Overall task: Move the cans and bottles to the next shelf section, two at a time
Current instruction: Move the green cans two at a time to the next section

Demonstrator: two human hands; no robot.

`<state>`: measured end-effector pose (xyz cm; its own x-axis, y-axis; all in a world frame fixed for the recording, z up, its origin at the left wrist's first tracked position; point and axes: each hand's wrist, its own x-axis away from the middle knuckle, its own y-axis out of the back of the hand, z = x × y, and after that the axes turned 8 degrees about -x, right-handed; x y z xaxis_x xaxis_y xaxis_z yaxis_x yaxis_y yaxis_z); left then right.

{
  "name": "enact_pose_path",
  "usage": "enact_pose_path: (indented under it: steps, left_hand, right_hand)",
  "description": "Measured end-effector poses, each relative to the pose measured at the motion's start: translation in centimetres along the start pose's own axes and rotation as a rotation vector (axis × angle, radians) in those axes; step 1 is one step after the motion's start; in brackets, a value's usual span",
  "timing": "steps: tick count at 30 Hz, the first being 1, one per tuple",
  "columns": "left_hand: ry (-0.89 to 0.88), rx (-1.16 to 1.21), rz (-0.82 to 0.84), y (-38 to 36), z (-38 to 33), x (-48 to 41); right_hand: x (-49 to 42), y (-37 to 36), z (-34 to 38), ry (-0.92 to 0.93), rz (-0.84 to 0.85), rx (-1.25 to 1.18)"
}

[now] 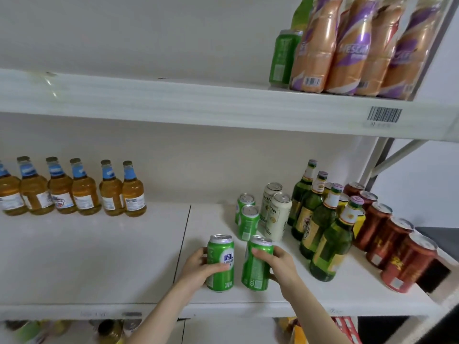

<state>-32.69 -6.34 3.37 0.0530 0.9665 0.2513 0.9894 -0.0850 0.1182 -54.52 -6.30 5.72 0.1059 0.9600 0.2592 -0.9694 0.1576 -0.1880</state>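
Note:
Two green cans stand near the front of the right shelf section. My left hand is wrapped around the left green can. My right hand grips the right green can, which tilts slightly. Behind them stand two more green cans, two white cans, several green glass bottles and several red cans. The left shelf section holds a row of amber bottles with blue neck labels along its back.
A seam divides the two shelf sections. The upper shelf carries a green can and wrapped orange-purple bottles at the right. More bottles and packages show on the shelf below.

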Motion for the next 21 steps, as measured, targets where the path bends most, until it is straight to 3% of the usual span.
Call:
enact_pose_path:
  steps: [11, 21]
  left_hand:
    - [0.022, 0.033, -0.110, -2.3, 0.2, -1.3]
    - [0.028, 0.025, -0.103, -0.7, 0.8, -3.8]
  right_hand:
    - [-5.2, 1.0, -0.2, 0.022, 0.085, 0.060]
    - [-9.3, 0.5, -1.3, 0.092, 0.076, 0.057]
